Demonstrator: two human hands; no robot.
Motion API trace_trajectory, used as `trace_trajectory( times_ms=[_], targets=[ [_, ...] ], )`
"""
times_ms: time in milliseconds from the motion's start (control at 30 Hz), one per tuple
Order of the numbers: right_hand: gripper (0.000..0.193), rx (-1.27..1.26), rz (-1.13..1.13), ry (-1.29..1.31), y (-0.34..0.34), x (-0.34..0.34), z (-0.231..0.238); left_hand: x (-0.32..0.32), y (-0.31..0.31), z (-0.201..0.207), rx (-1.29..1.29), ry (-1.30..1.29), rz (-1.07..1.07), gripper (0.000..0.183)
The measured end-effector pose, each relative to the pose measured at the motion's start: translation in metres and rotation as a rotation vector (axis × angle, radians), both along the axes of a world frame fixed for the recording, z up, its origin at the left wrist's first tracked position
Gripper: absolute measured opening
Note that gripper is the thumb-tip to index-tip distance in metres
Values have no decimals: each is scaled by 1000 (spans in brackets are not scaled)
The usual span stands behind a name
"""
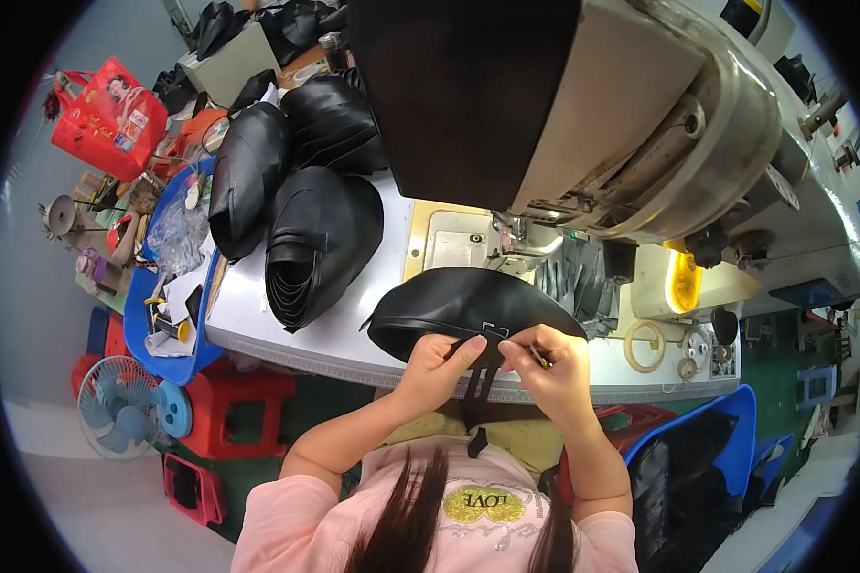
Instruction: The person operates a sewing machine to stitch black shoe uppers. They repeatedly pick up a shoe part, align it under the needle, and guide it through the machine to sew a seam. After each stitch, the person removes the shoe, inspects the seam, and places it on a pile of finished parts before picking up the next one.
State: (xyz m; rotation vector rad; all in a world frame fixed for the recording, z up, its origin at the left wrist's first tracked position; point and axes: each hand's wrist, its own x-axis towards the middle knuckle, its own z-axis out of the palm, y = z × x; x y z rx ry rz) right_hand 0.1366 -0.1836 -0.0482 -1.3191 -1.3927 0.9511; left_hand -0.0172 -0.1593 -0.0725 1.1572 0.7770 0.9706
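Observation:
A curved black leather piece (468, 296) lies at the front edge of the white sewing table, just in front of the machine's needle area. On its near edge sits a small metal buckle (495, 329), with dark straps (481, 384) hanging down below it. My left hand (440, 371) is closed, thumb and fingers pinching the leather's near edge left of the buckle. My right hand (551, 368) pinches the same edge right of the buckle. A small, thin thing (542, 360) shows between the right fingers; its kind is too small to tell.
The sewing machine head (640, 115) looms over the table. Rolled stacks of black leather pieces (320, 239) stand at left. A blue bin (167, 315), a red stool (239, 411) and a fan (124, 406) are left of the table. A blue tub (736, 430) of black pieces stands at right.

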Motion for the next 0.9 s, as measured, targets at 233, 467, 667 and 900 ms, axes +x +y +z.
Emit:
trace_trajectory(
  times_ms=[233, 467, 667, 900],
  targets=[
    [9, -53, -58, -55, 2, -1, 3, -5, 4, -13, 3, 111, -64, 26],
    [9, -96, -62, -29, 2, -1, 1, 3, 2, -7, 89, 97, 29, 18],
    [7, 223, -220, -328, 0, 23, 8, -6, 9, 1, 137, 172, -1, 16],
    [31, -411, 285, 59, 43, 38, 18, -8, 26, 5, 170, 261, -77, 18]
  ],
)
